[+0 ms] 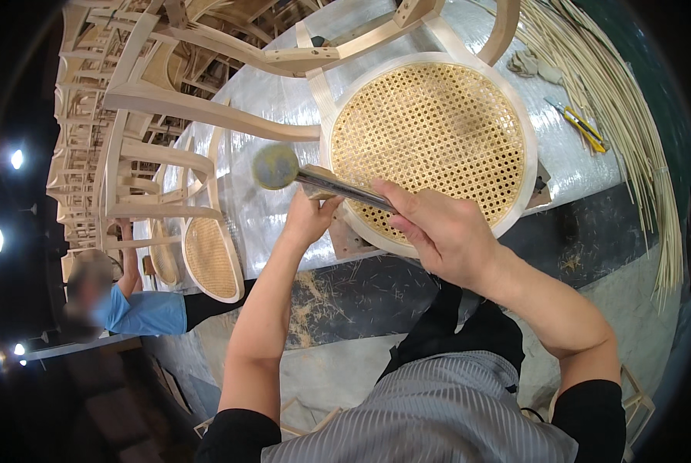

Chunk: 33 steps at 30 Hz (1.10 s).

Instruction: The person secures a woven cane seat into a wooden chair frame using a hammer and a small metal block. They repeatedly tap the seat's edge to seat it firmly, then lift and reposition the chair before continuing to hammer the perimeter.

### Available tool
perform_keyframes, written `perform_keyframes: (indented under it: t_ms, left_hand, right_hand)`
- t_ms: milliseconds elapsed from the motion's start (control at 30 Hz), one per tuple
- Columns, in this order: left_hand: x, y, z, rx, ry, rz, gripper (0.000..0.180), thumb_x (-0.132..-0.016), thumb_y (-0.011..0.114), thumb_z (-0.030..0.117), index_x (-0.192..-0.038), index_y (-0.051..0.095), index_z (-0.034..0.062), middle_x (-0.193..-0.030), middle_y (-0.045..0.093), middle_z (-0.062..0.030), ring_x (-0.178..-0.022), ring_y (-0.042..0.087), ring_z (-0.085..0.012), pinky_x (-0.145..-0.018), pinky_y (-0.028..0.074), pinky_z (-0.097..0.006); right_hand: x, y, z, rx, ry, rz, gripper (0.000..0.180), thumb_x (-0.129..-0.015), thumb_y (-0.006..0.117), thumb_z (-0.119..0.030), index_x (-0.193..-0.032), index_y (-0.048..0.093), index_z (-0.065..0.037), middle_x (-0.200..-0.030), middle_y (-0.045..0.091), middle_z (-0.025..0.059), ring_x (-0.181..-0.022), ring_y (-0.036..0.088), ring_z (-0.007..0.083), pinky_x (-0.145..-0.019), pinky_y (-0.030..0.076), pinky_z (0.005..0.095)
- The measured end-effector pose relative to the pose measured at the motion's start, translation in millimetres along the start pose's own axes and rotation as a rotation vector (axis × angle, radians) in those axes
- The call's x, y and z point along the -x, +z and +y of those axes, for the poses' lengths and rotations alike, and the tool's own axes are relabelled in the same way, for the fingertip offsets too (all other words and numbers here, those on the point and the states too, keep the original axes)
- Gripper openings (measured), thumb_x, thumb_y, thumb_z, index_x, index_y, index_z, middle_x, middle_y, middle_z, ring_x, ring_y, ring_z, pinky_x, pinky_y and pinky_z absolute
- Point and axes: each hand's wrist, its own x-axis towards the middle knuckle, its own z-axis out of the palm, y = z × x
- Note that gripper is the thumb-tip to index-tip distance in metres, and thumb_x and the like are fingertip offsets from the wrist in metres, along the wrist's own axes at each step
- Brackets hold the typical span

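My right hand (446, 235) is wrapped round the metal handle of a mallet (276, 167), whose round, worn grey head points left. The handle passes over the near left edge of a round chair seat (430, 139) with a pale wooden rim and woven cane in the middle. My left hand (308, 218) is closed on a small wooden block (313, 191) beside that rim, just under the mallet's handle. The handle hides part of the block, so whether it touches the rim I cannot tell. The seat belongs to a wooden chair frame (206, 112) lying on its side.
On the right lie a yellow utility knife (585, 130), a crumpled glove (532, 66) and a long bundle of cane strips (631, 116). Plastic film covers the table (272, 224). Stacked chair frames (83, 147) stand at far left, near a person in blue (149, 312) beside another cane seat (210, 258).
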Motion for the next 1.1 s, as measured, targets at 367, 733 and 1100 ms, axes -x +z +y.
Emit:
perform_keyframes:
  t_ms: [367,733,1100]
  left_hand:
    - [5.6,14.9,4.4,-0.033,-0.147,-0.001,0.027,-0.095,0.074,0.010,-0.120,0.069,0.0001,-0.116,0.071,-0.0228,-0.111,0.067,-0.0447,-0.095,0.053,-0.051]
    - [12.0,27.1,23.2,0.046,-0.112,0.066,0.019,-0.094,0.073,0.009,-0.112,0.070,0.0036,-0.107,0.072,-0.0212,-0.102,0.069,-0.0435,-0.089,0.054,-0.051]
    - [11.8,33.4,86.3,0.085,-0.484,0.089,0.048,-0.088,0.080,0.013,-0.125,0.051,-0.0009,-0.119,0.067,-0.0289,-0.111,0.065,-0.0524,-0.091,0.055,-0.057]
  right_hand:
    - [11.4,-10.1,14.5,0.091,-0.002,-0.150,0.042,-0.099,0.073,-0.018,-0.141,0.067,-0.012,-0.079,0.067,0.0096,-0.069,0.069,0.0273,-0.060,0.055,0.0398]
    - [25.8,-14.9,24.7,0.114,0.015,-0.210,0.044,-0.099,0.073,-0.020,-0.142,0.065,-0.011,-0.074,0.068,0.0108,-0.063,0.069,0.0308,-0.056,0.055,0.0430]
    - [77.9,-43.1,21.8,0.127,0.108,-0.295,0.039,-0.101,0.070,-0.018,-0.139,0.067,-0.010,-0.081,0.070,0.0113,-0.072,0.069,0.0321,-0.064,0.056,0.0433]
